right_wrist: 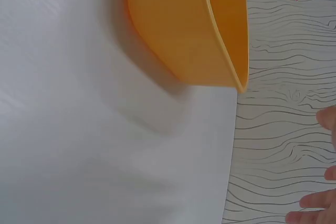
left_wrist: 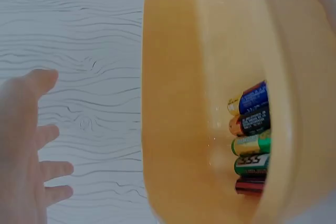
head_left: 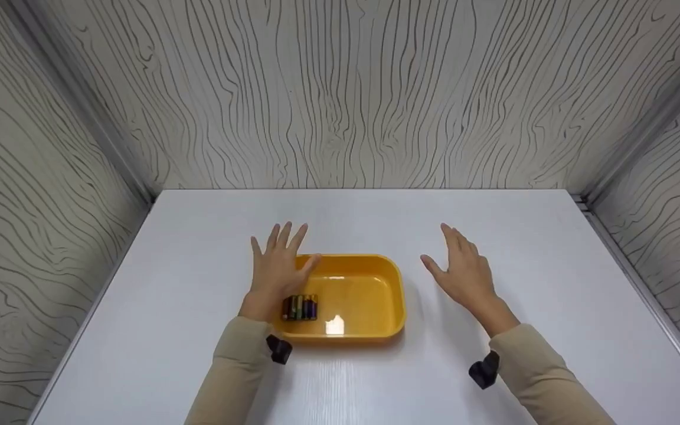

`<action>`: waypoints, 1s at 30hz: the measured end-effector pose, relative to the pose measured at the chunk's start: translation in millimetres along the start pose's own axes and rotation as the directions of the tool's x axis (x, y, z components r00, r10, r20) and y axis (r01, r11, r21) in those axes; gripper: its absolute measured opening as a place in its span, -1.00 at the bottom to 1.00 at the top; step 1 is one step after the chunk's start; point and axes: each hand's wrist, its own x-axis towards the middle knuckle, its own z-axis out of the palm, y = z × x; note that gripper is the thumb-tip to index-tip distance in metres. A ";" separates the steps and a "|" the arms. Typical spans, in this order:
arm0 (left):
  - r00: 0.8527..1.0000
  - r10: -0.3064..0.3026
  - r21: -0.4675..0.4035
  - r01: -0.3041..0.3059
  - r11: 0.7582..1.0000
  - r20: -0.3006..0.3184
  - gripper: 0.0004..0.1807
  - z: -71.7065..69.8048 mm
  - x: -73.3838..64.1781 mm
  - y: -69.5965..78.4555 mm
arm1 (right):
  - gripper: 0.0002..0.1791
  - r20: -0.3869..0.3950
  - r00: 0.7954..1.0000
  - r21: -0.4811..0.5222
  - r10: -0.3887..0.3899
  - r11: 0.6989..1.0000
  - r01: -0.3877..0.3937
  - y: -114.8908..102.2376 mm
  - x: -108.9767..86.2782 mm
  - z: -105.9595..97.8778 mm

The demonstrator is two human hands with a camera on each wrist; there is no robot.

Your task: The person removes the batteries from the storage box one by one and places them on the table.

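A yellow plastic tray [head_left: 363, 337] with rounded corners stands on the table. Several batteries [head_left: 300, 307] lie side by side in its near left corner; the left wrist view shows blue, black, green and red wrappers on the batteries [left_wrist: 252, 148]. My left hand [head_left: 278, 265] is over the tray's left side with fingers spread, holding nothing, and it hides part of the left rim. Off to the right of the tray, my right hand [head_left: 465, 274] hovers above the table, fingers extended and thumb apart, with nothing in it.
The white table [head_left: 552, 283] has wood-grain panels [head_left: 340, 94] behind it and at both sides. Metal posts stand in the back corners. Each sleeve carries a small black wrist camera [head_left: 484, 370].
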 end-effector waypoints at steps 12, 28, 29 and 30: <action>0.998 0.050 -0.319 -0.041 0.947 0.023 -0.46 8.0 -17.5 -32.0 | -0.29 0.070 0.997 0.164 -0.031 0.986 0.019 -25.1 -18.2 10.2; 0.992 0.022 -0.572 0.052 0.819 0.122 -0.47 34.2 -38.3 -69.6 | -0.46 0.141 0.973 0.298 -0.185 0.945 0.136 -56.5 -36.2 34.6; 0.992 0.023 -0.582 0.054 0.812 0.124 -0.46 35.7 -39.2 -71.9 | -0.46 0.145 0.970 0.307 -0.197 0.940 0.145 -57.7 -36.5 35.8; 0.992 0.022 -0.592 0.058 0.804 0.127 -0.46 36.8 -40.1 -74.0 | -0.46 0.158 0.966 0.318 -0.204 0.937 0.146 -58.8 -36.6 36.9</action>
